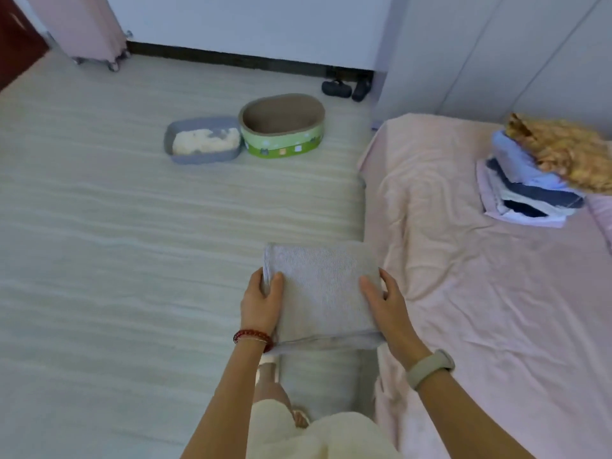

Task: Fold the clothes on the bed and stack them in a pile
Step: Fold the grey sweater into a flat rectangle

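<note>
- Pale striped flooring (116,226) fills the left of the view, with a bed (480,293) under a wrinkled pink sheet running along the right from about 1 o'clock down to 5 o'clock.
- One folded grey garment (319,293) sits just below the middle of the view, held in the air over the floor, right beside the bed's near edge.
- Left hand (261,301) grips the garment's left edge, thumb on top and fingers curled underneath.
- Right hand (384,299) holds the right edge the same way, thumb lying over the cloth, fingers tucked below.
- Step in hand, as I judge it: the fold looks finished and the piece is being carried, ready for stacking.
- One pile of folded clothes (526,190) lies on the bed at about 2 o'clock, well apart from the hands; several layers show in blue, white and dark tones, but the exact number is hard to tell.
- One orange patterned mass (569,150) rests on top of that pile; what it is I cannot tell.
- Next move likely calls for swinging the garment right and away towards 2 o'clock, keeping it level so the fold holds, and setting it squarely on the pile, where the orange mass takes up the top.
- On the floor at 11 o'clock: one grey tray (202,140) and one green oval basket (281,127), touching each other.
- No loose unfolded clothes show on the visible sheet.
</note>
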Tool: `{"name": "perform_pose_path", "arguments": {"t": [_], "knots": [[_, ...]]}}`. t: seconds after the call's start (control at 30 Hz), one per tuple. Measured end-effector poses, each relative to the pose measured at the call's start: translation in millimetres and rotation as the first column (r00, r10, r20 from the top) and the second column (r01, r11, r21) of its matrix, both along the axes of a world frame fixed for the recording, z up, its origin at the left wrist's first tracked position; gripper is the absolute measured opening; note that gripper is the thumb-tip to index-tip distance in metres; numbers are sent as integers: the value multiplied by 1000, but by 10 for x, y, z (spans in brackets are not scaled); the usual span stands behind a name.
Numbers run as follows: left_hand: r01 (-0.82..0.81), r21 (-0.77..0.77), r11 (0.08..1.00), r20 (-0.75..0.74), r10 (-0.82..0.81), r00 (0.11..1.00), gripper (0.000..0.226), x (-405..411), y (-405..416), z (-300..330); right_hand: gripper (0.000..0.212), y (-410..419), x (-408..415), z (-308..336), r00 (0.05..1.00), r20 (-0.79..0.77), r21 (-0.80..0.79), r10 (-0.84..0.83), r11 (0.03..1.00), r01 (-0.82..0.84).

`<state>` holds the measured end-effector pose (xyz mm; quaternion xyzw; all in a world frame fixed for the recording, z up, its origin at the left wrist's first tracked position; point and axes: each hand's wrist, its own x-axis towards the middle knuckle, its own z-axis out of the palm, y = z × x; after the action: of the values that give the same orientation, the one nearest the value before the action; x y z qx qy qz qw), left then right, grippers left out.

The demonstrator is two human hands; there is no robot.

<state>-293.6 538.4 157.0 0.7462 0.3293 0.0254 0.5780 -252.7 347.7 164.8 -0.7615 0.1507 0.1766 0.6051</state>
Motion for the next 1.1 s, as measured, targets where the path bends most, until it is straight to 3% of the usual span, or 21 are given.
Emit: {"name": "perform_pose_path", "arguments": {"t": [0.2, 0.53, 0.67, 0.77, 0.97, 1.1], "knots": [[305, -12, 952, 37, -304, 952, 31, 1517, -149, -9, 54, -178, 955, 39, 962, 28, -41, -272, 961, 273], [662, -82, 745, 48, -661, 749, 22, 3475, -1120, 148, 56, -970, 2144, 177, 775, 26, -86, -632, 771, 631], [723, -125, 679, 66, -721, 689, 28, 4158, -1917, 188, 55, -1715, 2716, 263, 721, 85, -110, -687, 713, 693], [735, -110, 669, 107, -727, 678, 37, 4720, -2670, 265, 52, -2500, 3291, 410, 731, 135, -97, -669, 725, 682], [673, -235, 701, 250, -626, 739, 43, 5637, -4212, 559, 54, -4125, 4566, 811, 780, 215, -116, -587, 778, 618], [616, -278, 737, 287, -549, 785, 42, 6169, -5003, 445, 54, -4971, 5320, 753, 833, 242, -142, -497, 831, 538]]}}
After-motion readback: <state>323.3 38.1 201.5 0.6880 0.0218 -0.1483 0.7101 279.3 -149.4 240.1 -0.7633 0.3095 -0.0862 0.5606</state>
